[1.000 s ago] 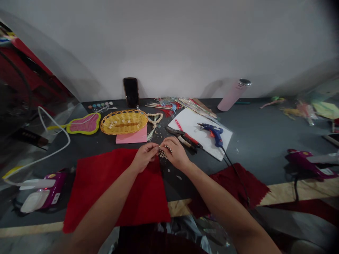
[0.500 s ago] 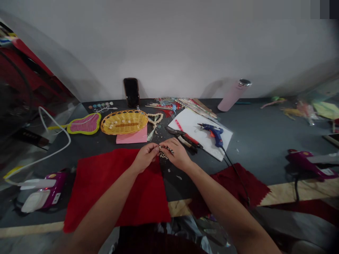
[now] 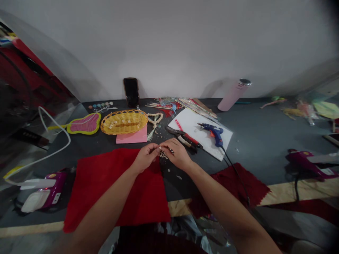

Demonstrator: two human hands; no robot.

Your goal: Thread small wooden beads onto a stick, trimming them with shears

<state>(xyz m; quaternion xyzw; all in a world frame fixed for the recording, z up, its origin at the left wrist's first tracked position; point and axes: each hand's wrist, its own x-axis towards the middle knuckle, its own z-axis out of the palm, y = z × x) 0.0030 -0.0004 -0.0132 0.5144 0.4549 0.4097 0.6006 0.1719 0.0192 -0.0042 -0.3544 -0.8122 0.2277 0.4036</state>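
My left hand is closed in a pinch above the right edge of the red felt sheet. Between its fingertips and those of my right hand a small pale piece shows, too small to name. The right hand's fingers are bent and closed, meeting the left fingertips. Just under the right fingers lies a small heap of pale bits on the dark table, partly hidden by that hand. Beyond the hands are a beaded string with a tassel and a yellow wicker basket with a few pale pieces in it.
Right of the hands lie red-handled pliers and a blue glue gun on a white board. A pink bottle and a phone stand by the wall. The glue gun's cord crosses a dark red cloth.
The fingertips have shifted very slightly, and the pale piece between them shows a bit more. Everything else stays in place.
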